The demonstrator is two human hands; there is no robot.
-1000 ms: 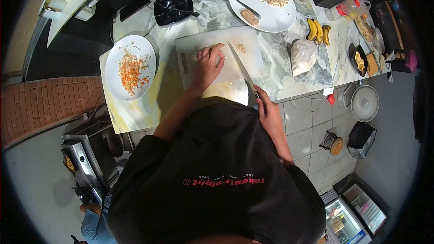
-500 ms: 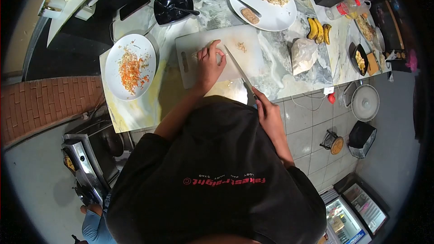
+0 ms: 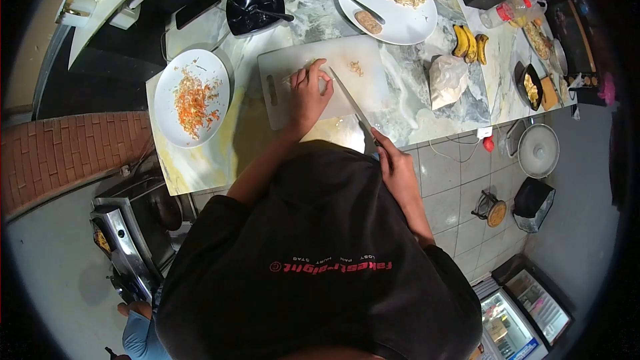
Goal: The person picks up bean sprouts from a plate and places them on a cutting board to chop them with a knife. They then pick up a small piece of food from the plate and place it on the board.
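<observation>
Knife (image 3: 351, 98) sits at the centre-top of the frame, slanted, tip up-left over the cutting board (image 3: 280, 63), handle past the board's near edge. Small pale pieces (image 3: 356, 68) lie on the board right of the tip. Right hand (image 3: 395, 160) has the handle wrapped, closed grip, index finger forward near the blade. Left hand (image 3: 309, 97) is on the board just left of the blade, fingers bent, thumb and index close together; can't tell if anything is pinched, fingers hide it. Looks like a cutting step. To do it well: tuck left fingertips back, knuckles facing the blade, thumb behind them; tip low, short controlled strokes; feed by small shifts of the left hand. Bent fingers look right, but the index reaches close to the tip, so that's the risk. Sweep pieces aside before they crowd the edge. Further out: plate of orange shreds (image 3: 167, 110) at left of frame, plate with sprouts (image 3: 408, 25) at upper right, black bowl (image 3: 243, 7) at upper left.
</observation>
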